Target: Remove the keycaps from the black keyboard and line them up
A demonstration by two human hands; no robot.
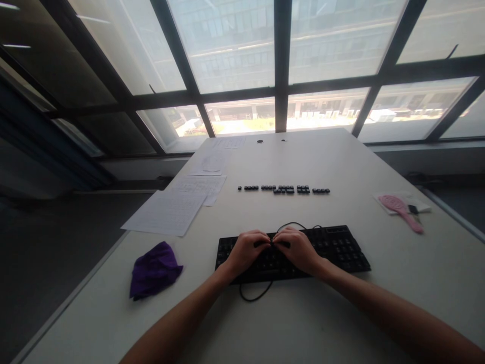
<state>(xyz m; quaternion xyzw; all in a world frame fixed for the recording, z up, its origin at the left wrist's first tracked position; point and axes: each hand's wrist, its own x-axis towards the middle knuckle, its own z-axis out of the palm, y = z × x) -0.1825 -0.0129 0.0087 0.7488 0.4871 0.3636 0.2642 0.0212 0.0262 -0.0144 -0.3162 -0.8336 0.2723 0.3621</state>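
Observation:
A black computer keyboard lies on the white table in front of me. Over the keyboard's upper middle, my left hand and my right hand meet, fingertips almost touching. Both hands are closed in a pinch. Whatever small thing may be between the fingers is too dark and small to make out. The hands cover part of the middle keys. Beyond the keyboard, several loose black keycaps are lined up in short groups. A black cable loops out from under the keyboard's near edge.
Printed paper sheets lie along the table's left side. A crumpled purple cloth is left of the keyboard. To the right, a pink hairbrush rests partly on a white packet, beside a small black item. Large windows stand behind the table.

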